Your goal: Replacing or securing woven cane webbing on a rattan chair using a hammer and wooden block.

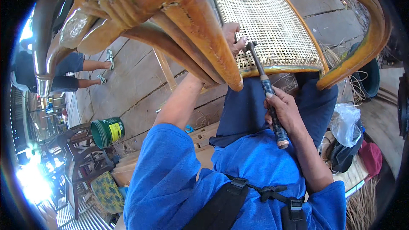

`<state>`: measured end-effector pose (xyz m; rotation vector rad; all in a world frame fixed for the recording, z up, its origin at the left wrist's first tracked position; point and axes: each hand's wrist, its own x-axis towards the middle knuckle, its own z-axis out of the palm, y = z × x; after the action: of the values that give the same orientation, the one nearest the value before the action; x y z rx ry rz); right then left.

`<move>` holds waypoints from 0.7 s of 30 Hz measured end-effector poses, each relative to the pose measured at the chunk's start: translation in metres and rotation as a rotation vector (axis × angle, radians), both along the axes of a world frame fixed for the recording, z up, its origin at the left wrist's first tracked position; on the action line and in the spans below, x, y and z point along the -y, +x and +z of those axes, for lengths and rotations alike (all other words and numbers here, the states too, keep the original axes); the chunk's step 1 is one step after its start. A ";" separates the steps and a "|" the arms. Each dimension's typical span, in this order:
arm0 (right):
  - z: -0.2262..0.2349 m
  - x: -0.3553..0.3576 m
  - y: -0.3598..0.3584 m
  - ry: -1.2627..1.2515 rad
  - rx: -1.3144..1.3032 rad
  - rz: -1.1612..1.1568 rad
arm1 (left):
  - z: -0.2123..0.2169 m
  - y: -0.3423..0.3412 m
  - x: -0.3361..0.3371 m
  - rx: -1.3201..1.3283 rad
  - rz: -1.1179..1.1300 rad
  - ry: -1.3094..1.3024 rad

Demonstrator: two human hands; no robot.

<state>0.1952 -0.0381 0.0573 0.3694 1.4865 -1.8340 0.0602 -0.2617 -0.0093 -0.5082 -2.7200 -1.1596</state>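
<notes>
A chair with a bent rattan frame and a woven cane seat stands before me, its near edge at my knees. My right hand is wrapped round the dark, tape-bound handle of a hammer. The hammer's head is over the near left part of the cane, close beside my left thumb. My left hand rests at the left edge of the seat, fingers curled. Whatever lies between those fingers is too small or hidden to make out. A rattan post covers my left wrist.
A curved armrest loops round the right side. A green bucket and stacked dark chairs stand at left. A person's legs show at far left. To the right are a dark bin and a clear plastic bag.
</notes>
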 end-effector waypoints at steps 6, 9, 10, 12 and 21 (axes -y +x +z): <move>-0.002 0.003 -0.003 0.004 -0.027 0.051 | -0.009 -0.003 0.006 0.102 0.023 0.102; -0.001 -0.001 0.002 0.034 -0.067 -0.088 | 0.016 -0.003 -0.002 0.274 0.207 0.373; 0.000 -0.002 0.001 0.033 -0.065 -0.100 | 0.030 0.001 -0.008 0.049 0.260 0.352; 0.003 -0.006 -0.002 0.026 -0.104 -0.186 | 0.037 -0.004 -0.009 0.077 0.277 0.301; -0.002 -0.004 -0.018 0.027 -0.122 -0.087 | 0.006 -0.031 0.002 -0.032 0.113 -0.043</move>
<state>0.1774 -0.0342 0.0557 0.3451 1.6020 -1.9362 0.0296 -0.2633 -0.0034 -0.3701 -2.7126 -1.0577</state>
